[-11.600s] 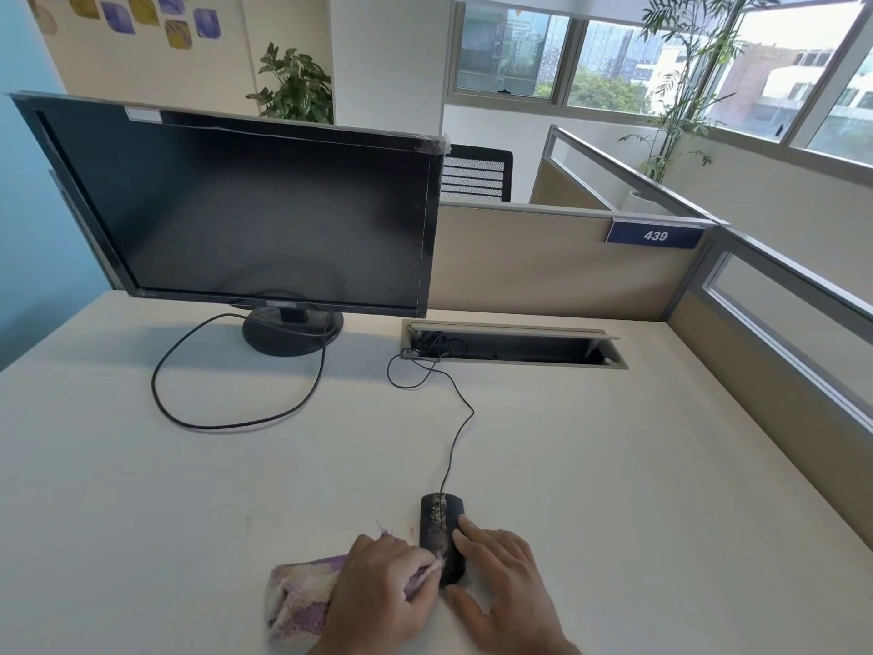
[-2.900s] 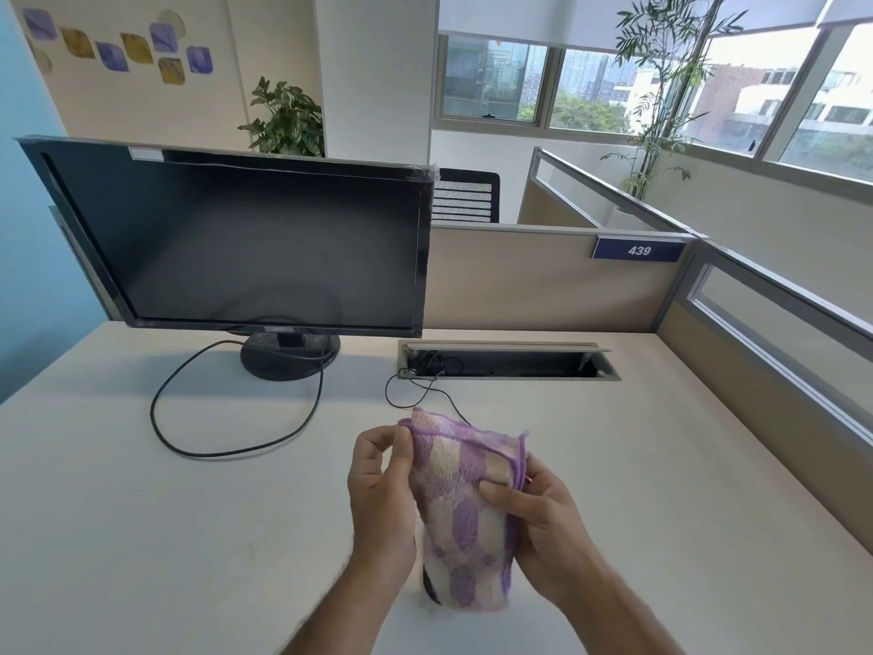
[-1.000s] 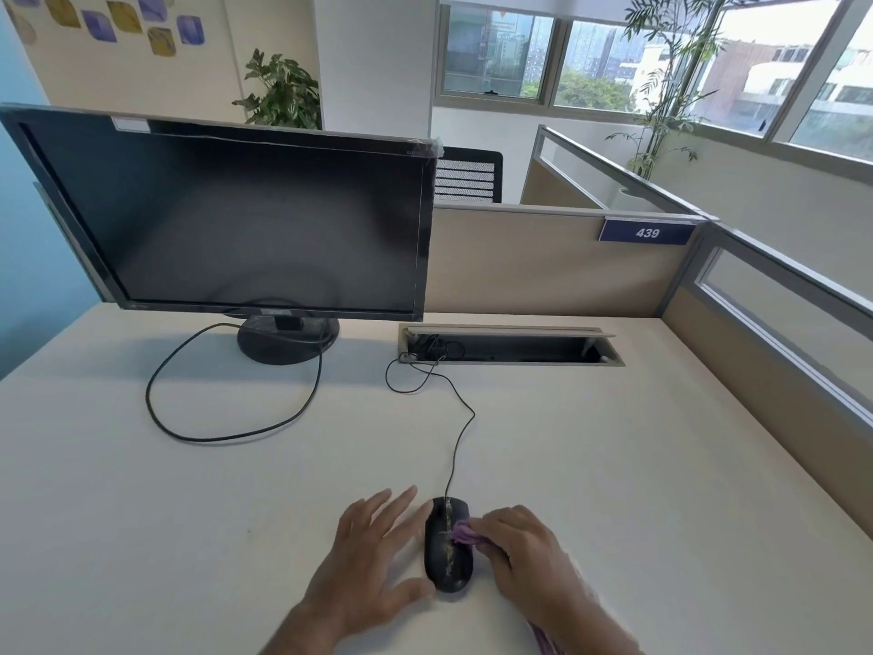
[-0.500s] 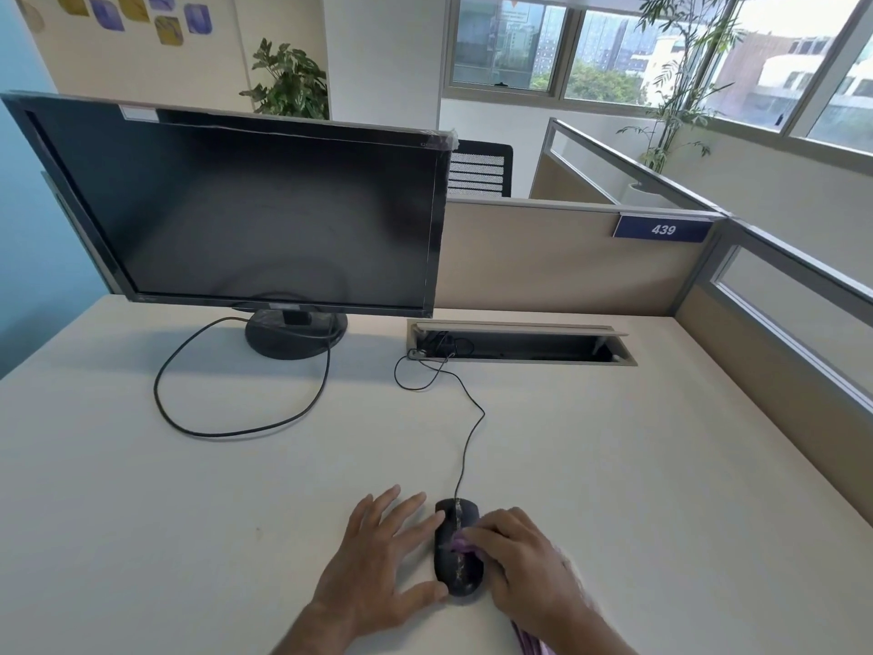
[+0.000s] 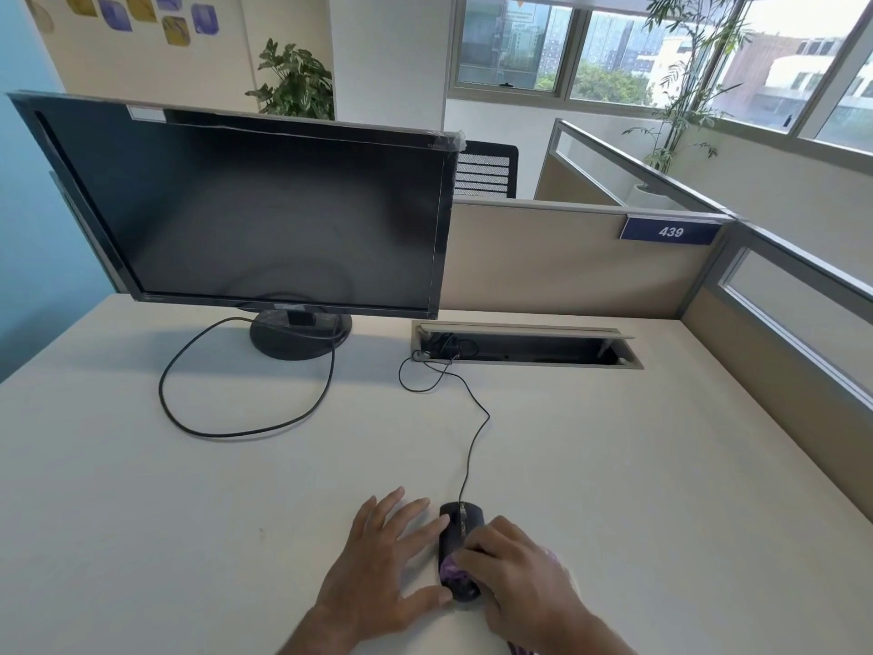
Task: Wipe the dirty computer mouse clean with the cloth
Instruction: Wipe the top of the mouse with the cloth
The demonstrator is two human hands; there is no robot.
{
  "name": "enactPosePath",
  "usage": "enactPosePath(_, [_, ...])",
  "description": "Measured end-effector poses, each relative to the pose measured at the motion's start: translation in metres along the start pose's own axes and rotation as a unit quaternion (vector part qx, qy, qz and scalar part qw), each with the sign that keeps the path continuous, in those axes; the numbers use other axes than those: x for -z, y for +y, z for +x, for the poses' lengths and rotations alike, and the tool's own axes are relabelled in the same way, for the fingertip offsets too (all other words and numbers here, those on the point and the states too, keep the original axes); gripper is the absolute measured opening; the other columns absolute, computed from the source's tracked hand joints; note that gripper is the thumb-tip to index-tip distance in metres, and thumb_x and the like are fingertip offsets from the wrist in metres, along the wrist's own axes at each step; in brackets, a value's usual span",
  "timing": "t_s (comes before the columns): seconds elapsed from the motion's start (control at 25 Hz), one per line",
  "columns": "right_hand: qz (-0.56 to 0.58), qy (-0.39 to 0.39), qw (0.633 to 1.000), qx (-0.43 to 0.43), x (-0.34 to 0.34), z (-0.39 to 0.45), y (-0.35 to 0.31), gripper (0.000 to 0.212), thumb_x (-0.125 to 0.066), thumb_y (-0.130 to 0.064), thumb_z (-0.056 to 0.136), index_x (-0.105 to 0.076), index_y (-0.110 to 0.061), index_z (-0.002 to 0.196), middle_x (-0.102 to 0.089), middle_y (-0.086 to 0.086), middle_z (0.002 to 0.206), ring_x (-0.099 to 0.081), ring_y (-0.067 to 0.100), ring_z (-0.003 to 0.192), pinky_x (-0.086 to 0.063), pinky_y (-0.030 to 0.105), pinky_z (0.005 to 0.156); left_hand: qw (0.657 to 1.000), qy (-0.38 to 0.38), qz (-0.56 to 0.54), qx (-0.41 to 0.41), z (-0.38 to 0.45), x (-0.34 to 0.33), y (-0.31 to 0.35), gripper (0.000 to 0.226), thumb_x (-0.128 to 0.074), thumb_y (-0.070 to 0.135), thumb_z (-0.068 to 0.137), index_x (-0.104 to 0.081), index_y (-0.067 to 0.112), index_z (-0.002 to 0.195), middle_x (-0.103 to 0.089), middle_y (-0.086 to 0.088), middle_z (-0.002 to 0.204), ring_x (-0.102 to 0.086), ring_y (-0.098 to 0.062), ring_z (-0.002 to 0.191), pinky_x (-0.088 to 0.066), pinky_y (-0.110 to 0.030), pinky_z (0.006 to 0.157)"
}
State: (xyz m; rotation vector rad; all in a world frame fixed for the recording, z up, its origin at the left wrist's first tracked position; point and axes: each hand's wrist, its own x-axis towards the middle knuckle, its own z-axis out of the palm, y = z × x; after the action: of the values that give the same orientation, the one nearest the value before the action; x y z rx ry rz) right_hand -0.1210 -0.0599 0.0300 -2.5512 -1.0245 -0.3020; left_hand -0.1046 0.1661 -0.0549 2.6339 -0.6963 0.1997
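Left hand (image 5: 387, 564) flat, fingers spread, bracing black wired mouse (image 5: 459, 536); right hand (image 5: 515, 569) clamped on purple checked cloth (image 5: 451, 570). Risk: loose brace, mouse skids across worktop (image 5: 661, 489).

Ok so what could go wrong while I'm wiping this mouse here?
The left hand only braces the black corded mouse with flat fingers, so a hard stroke by the right hand might slide it. The purple checked cloth sits over the rear, and the grime strip near the wheel could get missed. The thin black cable may tug if the mouse shifts.
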Motion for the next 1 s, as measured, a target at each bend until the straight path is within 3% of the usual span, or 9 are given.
enactPosePath(0.08, [0.024, -0.021, 0.999, 0.022, 0.004, -0.006, 0.001, 0.032, -0.076, -0.003, 0.071, -0.077, -0.03, 0.088, -0.066, -0.008, 0.082, -0.059, 0.014, 0.073, -0.028, 0.007, 0.062, 1.0, 0.001, 0.005, 0.001, 0.0, 0.0, 0.0, 0.077, -0.042, 0.085, 0.084, -0.038, 0.044, 0.149, -0.04, 0.01, 0.156, -0.023, -0.024, 0.149, -0.009, -0.049, 0.118])
enactPosePath(0.16, [0.067, -0.014, 0.997, 0.025, 0.005, -0.007, 0.005, 0.032, -0.074, 0.003, 0.076, -0.078, -0.024, 0.094, -0.068, -0.002, 0.085, -0.059, 0.019, 0.073, -0.046, 0.019, 0.06, 1.0, 0.003, 0.005, 0.003, 0.001, 0.001, 0.0, 0.078, -0.043, 0.086, 0.084, -0.038, 0.044, 0.149, -0.041, 0.01, 0.155, -0.022, -0.023, 0.149, -0.008, -0.049, 0.118])
enactPosePath(0.28, [0.03, 0.022, 0.999, -0.006, 0.005, 0.002, -0.001, 0.031, -0.082, 0.005, 0.068, -0.078, -0.014, 0.092, -0.07, 0.002, 0.084, -0.062, 0.024, 0.068, -0.053, 0.025, 0.058, 1.0, 0.003, 0.002, 0.006, 0.001, 0.001, 0.0, 0.079, -0.047, 0.086, 0.082, -0.04, 0.043, 0.148, -0.042, 0.011, 0.154, -0.022, -0.022, 0.149, -0.008, -0.049, 0.118])
enactPosePath(0.4, [-0.01, 0.001, 1.0, 0.009, 0.005, -0.004, -0.008, 0.033, -0.085, -0.002, 0.058, -0.078, -0.023, 0.083, -0.068, -0.005, 0.078, -0.062, 0.017, 0.065, -0.029, 0.008, 0.064, 1.0, 0.003, 0.003, 0.001, 0.0, 0.0, -0.001, 0.077, -0.046, 0.086, 0.083, -0.04, 0.043, 0.148, -0.044, 0.01, 0.153, -0.023, -0.023, 0.149, -0.007, -0.047, 0.118])
enactPosePath(0.52, [-0.053, -0.028, 0.997, 0.056, 0.009, -0.017, -0.009, 0.02, -0.083, -0.016, 0.069, -0.075, -0.032, 0.079, -0.065, -0.011, 0.075, -0.059, 0.008, 0.065, -0.018, 0.015, 0.063, 1.0, 0.014, 0.005, 0.003, 0.0, 0.0, 0.0, 0.078, -0.048, 0.086, 0.082, -0.043, 0.042, 0.146, -0.046, 0.011, 0.151, -0.025, -0.022, 0.147, -0.006, -0.044, 0.118])
enactPosePath(0.64, [-0.095, -0.067, 0.988, 0.101, 0.012, -0.024, -0.005, 0.015, -0.077, -0.028, 0.079, -0.073, -0.039, 0.088, -0.065, -0.017, 0.081, -0.058, 0.002, 0.073, -0.035, 0.014, 0.064, 1.0, 0.012, -0.001, 0.004, 0.0, 0.003, 0.001, 0.079, -0.05, 0.085, 0.082, -0.044, 0.041, 0.147, -0.043, 0.011, 0.153, -0.021, -0.021, 0.148, -0.007, -0.045, 0.119])
enactPosePath(0.76, [0.07, -0.016, 0.997, 0.041, 0.009, -0.026, 0.005, 0.024, -0.074, -0.012, 0.087, -0.075, -0.033, 0.1, -0.07, -0.013, 0.092, -0.063, 0.009, 0.081, -0.052, 0.018, 0.072, 0.999, 0.025, -0.025, -0.006, 0.0, 0.006, 0.001, 0.072, -0.054, 0.073, 0.086, -0.043, 0.038, 0.148, -0.037, 0.011, 0.156, -0.022, -0.022, 0.15, -0.009, -0.047, 0.119])
enactPosePath(0.88, [0.093, 0.059, 0.994, -0.011, 0.003, -0.015, 0.017, 0.027, -0.077, -0.004, 0.084, -0.076, -0.025, 0.102, -0.071, -0.009, 0.095, -0.064, 0.017, 0.08, -0.055, 0.031, 0.068, 0.998, 0.042, -0.05, 0.015, 0.005, 0.006, 0.006, 0.083, -0.057, 0.079, 0.08, -0.044, 0.032, 0.148, -0.035, 0.013, 0.156, -0.021, -0.019, 0.149, -0.011, -0.048, 0.118])
enactPosePath(1.0, [0.048, 0.026, 0.999, 0.004, 0.0, -0.005, 0.025, 0.022, -0.074, -0.011, 0.087, -0.074, -0.025, 0.104, -0.069, -0.008, 0.097, -0.061, 0.019, 0.081, -0.053, 0.036, 0.065, 0.998, 0.037, -0.026, 0.038, 0.013, 0.0, 0.015, 0.094, -0.05, 0.091, 0.073, -0.048, 0.032, 0.147, -0.034, 0.015, 0.156, -0.016, -0.016, 0.149, -0.007, -0.048, 0.119])
